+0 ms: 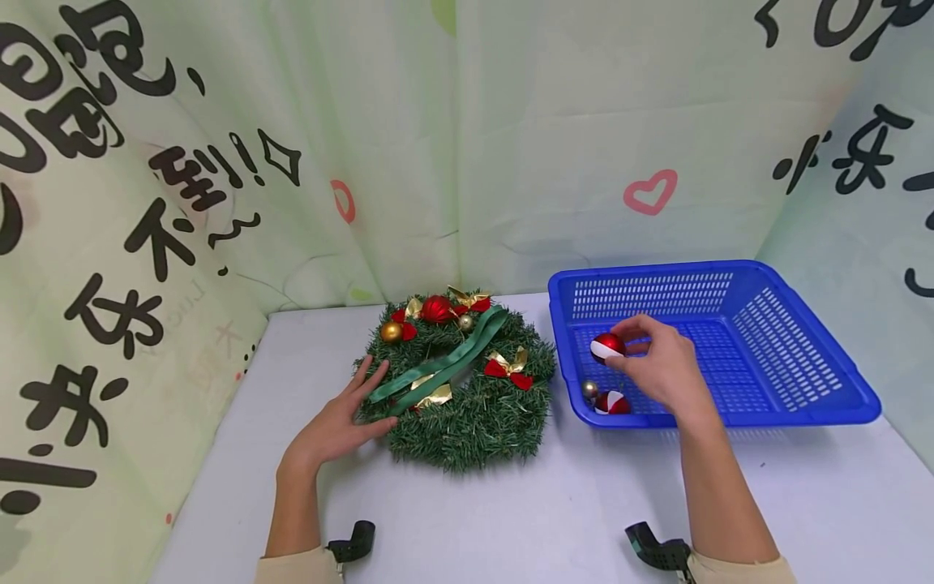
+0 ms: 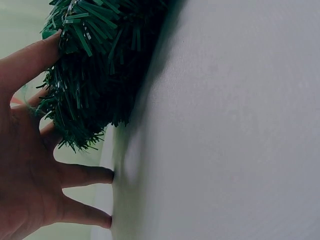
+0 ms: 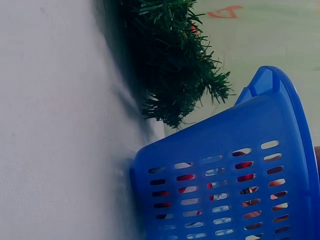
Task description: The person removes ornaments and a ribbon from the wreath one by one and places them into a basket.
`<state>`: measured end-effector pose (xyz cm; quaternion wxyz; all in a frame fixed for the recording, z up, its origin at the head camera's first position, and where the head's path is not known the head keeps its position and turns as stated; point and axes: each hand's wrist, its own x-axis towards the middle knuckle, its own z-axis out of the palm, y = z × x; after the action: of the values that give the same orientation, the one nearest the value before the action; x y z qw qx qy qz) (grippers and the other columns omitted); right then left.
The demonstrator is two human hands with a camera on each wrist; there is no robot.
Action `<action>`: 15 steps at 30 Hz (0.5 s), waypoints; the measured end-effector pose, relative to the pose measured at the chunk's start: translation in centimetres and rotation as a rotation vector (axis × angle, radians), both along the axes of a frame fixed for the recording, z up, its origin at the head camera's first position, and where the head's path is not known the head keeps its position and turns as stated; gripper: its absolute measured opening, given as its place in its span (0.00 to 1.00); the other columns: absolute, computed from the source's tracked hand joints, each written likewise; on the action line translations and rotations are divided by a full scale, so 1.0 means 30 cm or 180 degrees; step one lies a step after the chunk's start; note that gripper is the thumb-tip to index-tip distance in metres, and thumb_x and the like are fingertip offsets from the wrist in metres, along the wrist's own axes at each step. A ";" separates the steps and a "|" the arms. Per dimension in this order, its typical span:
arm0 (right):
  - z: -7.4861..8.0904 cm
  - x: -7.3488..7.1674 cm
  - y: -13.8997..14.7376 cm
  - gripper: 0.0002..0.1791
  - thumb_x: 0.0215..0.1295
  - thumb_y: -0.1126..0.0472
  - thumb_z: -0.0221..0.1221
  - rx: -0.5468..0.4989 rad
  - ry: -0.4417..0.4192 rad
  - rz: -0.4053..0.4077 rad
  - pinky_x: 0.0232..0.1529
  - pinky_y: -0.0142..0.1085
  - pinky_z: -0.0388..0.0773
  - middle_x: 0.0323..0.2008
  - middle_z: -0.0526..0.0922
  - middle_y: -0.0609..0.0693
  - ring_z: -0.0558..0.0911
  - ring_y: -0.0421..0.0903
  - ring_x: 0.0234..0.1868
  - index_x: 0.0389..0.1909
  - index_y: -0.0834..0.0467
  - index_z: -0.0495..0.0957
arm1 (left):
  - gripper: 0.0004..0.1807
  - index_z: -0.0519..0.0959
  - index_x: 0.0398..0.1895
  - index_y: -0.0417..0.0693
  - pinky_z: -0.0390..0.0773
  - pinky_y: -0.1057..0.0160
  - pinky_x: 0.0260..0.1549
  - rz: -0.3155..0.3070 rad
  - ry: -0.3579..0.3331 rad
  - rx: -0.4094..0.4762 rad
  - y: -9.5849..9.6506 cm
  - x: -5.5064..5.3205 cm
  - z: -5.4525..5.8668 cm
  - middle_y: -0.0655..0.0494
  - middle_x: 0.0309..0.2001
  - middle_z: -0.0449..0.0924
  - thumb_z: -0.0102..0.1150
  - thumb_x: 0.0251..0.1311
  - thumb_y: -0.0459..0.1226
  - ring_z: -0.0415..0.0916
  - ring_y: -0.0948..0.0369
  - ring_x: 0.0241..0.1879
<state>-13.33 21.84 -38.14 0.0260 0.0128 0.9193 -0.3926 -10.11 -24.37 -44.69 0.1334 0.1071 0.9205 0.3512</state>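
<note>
A green Christmas wreath (image 1: 467, 438) lies on the table, decorated with red and gold bows, baubles and a green ribbon (image 1: 445, 367). My left hand (image 1: 337, 422) rests at its left edge with fingers spread; the left wrist view shows the thumb against the wreath (image 2: 95, 75) and two fingertips on the tabletop. Over the left part of a blue plastic basket (image 1: 711, 419), my right hand (image 1: 660, 365) pinches a red and white bauble (image 1: 607, 347) between thumb and fingers. Below it in the basket lie another red and white bauble (image 1: 613, 402) and a small gold bauble (image 1: 589, 389).
The basket stands just right of the wreath on the white table (image 1: 496, 527). In the right wrist view, its slotted wall (image 3: 215, 150) hides most of my right hand. A pale printed curtain (image 1: 540, 162) hangs behind the table and along its sides.
</note>
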 end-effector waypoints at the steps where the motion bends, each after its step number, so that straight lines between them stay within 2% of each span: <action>1: -0.002 -0.002 0.002 0.27 0.68 0.57 0.69 0.0022 -0.0022 0.0006 0.55 0.60 0.82 0.61 0.79 0.68 0.81 0.69 0.60 0.63 0.63 0.76 | 0.51 0.46 0.86 0.65 0.58 0.26 0.70 0.0001 -0.0001 -0.0002 0.000 0.000 0.000 0.57 0.87 0.30 0.65 0.68 0.56 0.44 0.35 0.81; 9: -0.018 -0.010 0.008 0.25 0.67 0.59 0.69 0.0170 -0.0195 0.0063 0.51 0.59 0.83 0.59 0.79 0.70 0.80 0.70 0.58 0.61 0.65 0.76 | 0.51 0.46 0.86 0.65 0.58 0.25 0.70 0.0008 -0.0012 0.0003 0.003 0.001 0.003 0.58 0.87 0.30 0.65 0.68 0.56 0.44 0.34 0.81; 15: -0.029 -0.012 0.012 0.25 0.67 0.60 0.69 0.0160 -0.0297 0.0098 0.51 0.59 0.82 0.58 0.79 0.70 0.79 0.70 0.59 0.60 0.66 0.76 | 0.51 0.46 0.86 0.66 0.57 0.25 0.69 0.0014 -0.0017 -0.0006 0.002 0.002 0.004 0.58 0.87 0.30 0.65 0.68 0.56 0.45 0.34 0.81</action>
<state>-13.69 22.20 -39.00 0.0745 0.0176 0.9267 -0.3680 -10.05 -24.30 -44.58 0.1352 0.1040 0.9207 0.3510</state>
